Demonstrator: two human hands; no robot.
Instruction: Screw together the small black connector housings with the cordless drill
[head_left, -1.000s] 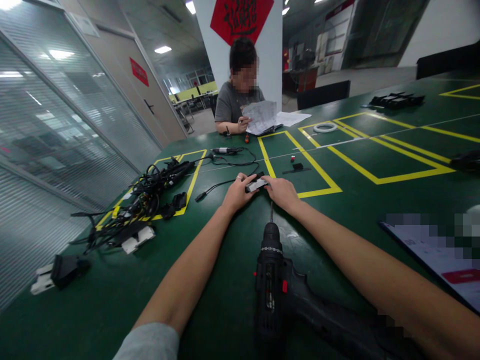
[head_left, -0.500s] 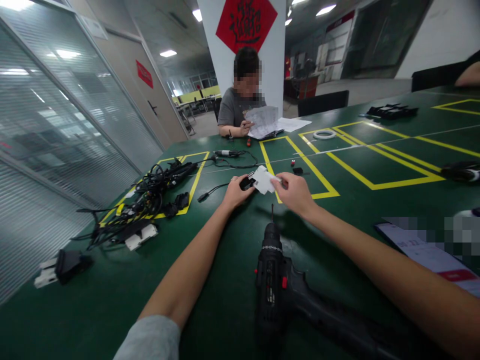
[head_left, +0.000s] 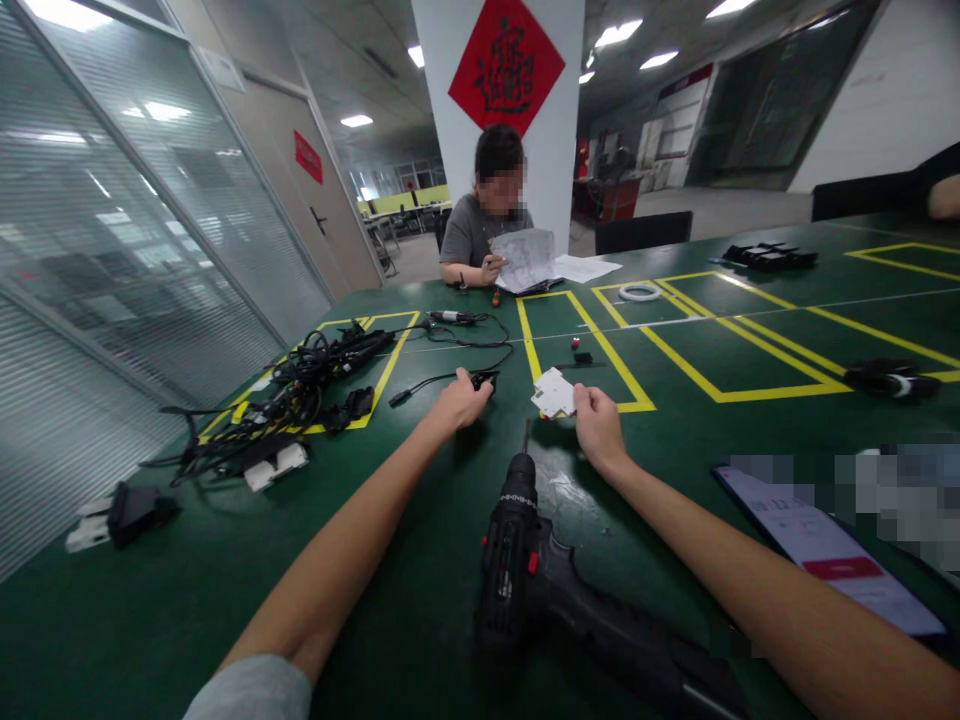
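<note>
My right hand (head_left: 594, 427) pinches a flat white plate (head_left: 553, 393) and holds it just above the green table (head_left: 187, 600), by a yellow floor-tape corner. My left hand (head_left: 461, 402) is closed round a small black part (head_left: 481, 380) that has a cable running off to the left. A black cordless drill (head_left: 525, 575) lies on the table between my forearms, its bit pointing away from me toward the white plate.
A tangle of black cables and adapters (head_left: 300, 385) fills the left yellow box, with black and white parts (head_left: 120, 515) nearer the edge. A person (head_left: 491, 215) sits at the far end holding papers. A tablet (head_left: 817, 545) lies at the right, small parts (head_left: 581, 355) beyond.
The two hands have come apart: the right has pulled the white plate off the black part and lowered it rightward, while the left keeps the black part. My view has tilted up slightly.
</note>
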